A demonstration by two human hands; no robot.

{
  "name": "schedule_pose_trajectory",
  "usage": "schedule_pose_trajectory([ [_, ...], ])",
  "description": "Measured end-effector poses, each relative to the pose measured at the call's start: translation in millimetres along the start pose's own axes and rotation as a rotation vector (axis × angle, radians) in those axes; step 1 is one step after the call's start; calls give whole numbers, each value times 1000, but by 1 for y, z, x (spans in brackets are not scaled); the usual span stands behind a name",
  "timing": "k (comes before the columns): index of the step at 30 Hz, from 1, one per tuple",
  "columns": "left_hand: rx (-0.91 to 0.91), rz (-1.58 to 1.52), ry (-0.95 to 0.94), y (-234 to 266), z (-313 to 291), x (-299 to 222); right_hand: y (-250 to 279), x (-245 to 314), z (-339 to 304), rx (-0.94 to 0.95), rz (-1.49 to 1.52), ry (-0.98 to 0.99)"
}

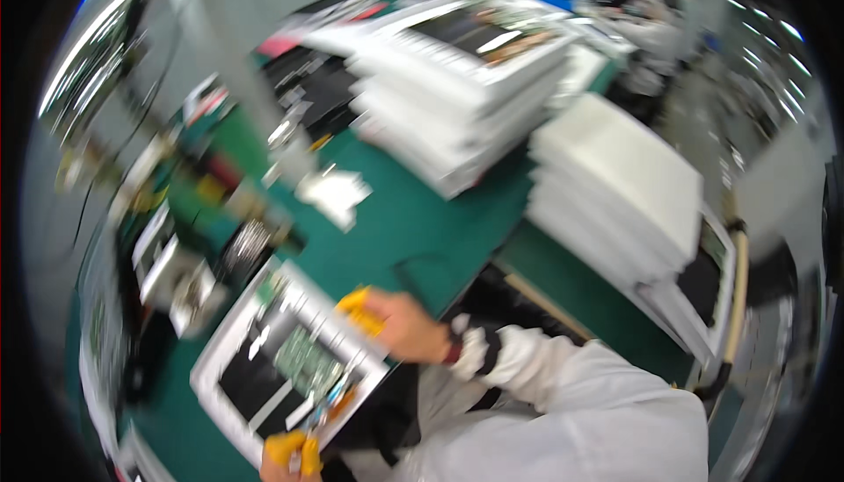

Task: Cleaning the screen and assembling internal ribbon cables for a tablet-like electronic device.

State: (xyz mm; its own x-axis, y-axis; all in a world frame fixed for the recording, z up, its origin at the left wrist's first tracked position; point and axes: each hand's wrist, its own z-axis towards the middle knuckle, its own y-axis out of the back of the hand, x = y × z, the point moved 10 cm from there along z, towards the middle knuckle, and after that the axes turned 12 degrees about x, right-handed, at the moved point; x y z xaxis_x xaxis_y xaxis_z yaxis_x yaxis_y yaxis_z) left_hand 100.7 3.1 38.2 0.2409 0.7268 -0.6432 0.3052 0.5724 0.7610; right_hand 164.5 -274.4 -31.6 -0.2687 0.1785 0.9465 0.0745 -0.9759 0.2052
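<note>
Frame is motion-blurred, so fine detail is soft. Nearest, at the lower edge: left hand point(290, 456), yellow finger covers on, pinched shut around a small blue-handled tool point(318, 412) whose tip points up onto the tray; cannot tell what kind of tool it is. Just above it sits the white tray point(230, 341), tilted, on the green bench mat point(422, 209) right in front of the person. Inside the tray are dark pockets and a green circuit board point(306, 361) near the middle. Right hand point(400, 324) reaches in from a white sleeve point(563, 376) with a dark cuff, also with yellow finger covers, fingers curled and resting on the tray's upper right edge; it looks closed on the rim, but blur hides exactly what it grips. Left of the tray: a cluster of metal fixtures and small parts point(189, 280), smeared. Mid-bench, a small white piece point(334, 192) lies on the mat, apart from the tray. Further right, a stack of plain white trays point(615, 192) stands near the bench edge. Further back, a taller, skewed stack of white trays point(457, 86), the top one holding boards. Far top right, other people point(651, 16) at benches, blurred.
</note>
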Motion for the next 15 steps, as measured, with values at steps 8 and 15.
schedule_pose_trajectory([
  [8, -45, 13, -184, -19, 26, -30, 8, -5, -12, -45, 41, 73],
  [15, -88, -101, -148, -13, 16, -26, 3, 0, -5, 24, 34, 20],
])
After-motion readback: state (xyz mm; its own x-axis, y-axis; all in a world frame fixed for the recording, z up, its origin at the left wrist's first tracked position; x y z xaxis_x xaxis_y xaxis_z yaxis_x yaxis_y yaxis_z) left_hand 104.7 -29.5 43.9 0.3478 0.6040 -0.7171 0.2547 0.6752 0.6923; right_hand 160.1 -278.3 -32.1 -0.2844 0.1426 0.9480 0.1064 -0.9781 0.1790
